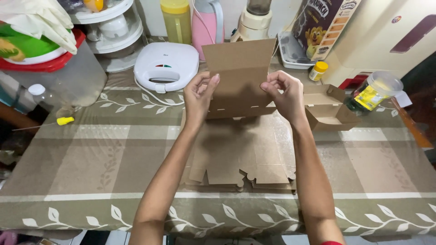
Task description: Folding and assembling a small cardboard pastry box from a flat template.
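Landmark: I take the flat cardboard stack (240, 159) on the tabletop (91, 154).
Held blank: cardboard blank (236, 77) stands upright above the stack's far edge.
Left grip: my left hand (200, 93) pinches its left edge.
Right grip: my right hand (284, 93) pinches its right edge.
Folded box: folded box (329, 109) sits right of the stack.

Table (81, 154) covered with a beige checked, leaf-patterned cloth. Rear edge: white sandwich maker (166, 66), pink kettle (208, 23), blender (254, 19), cream cabinet (386, 36). Lighting is even.
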